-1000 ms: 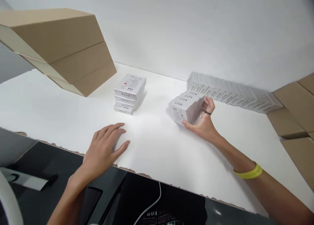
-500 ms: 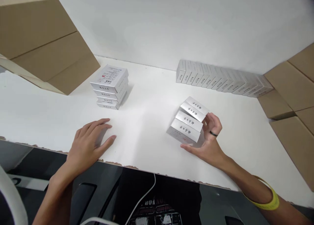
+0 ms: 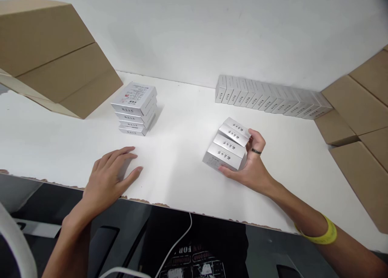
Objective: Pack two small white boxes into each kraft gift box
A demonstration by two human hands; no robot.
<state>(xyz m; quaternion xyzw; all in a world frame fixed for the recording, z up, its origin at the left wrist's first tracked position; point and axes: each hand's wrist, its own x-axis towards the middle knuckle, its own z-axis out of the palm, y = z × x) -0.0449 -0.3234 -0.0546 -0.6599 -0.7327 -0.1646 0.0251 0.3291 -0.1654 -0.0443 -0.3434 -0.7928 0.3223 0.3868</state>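
My right hand (image 3: 250, 164) is around a short row of several small white cartons (image 3: 226, 150) standing on edge. Its thumb presses the near face and its fingers reach the far end. The cartons lean slightly apart, with a gap in the middle of the row, and dark printing shows on their upward sides. My left hand (image 3: 113, 172) rests on the white table (image 3: 178, 156) near its front edge, fingers spread, with nothing in it. Beyond that hand is a stack of several similar cartons (image 3: 135, 100), lying flat and slightly out of line.
Along the back wall (image 3: 182, 35) stands a long row of white cartons (image 3: 266, 94). A large cardboard box (image 3: 60, 55) tilts at the left, and more cardboard boxes (image 3: 360, 164) are at the right. A white cable (image 3: 178, 241) hangs below the table's chipped front edge.
My right hand has closed in on the short row of cartons, its thumb now against the near face. Hand and cartons appear slightly farther left and up. My left hand has stayed put.
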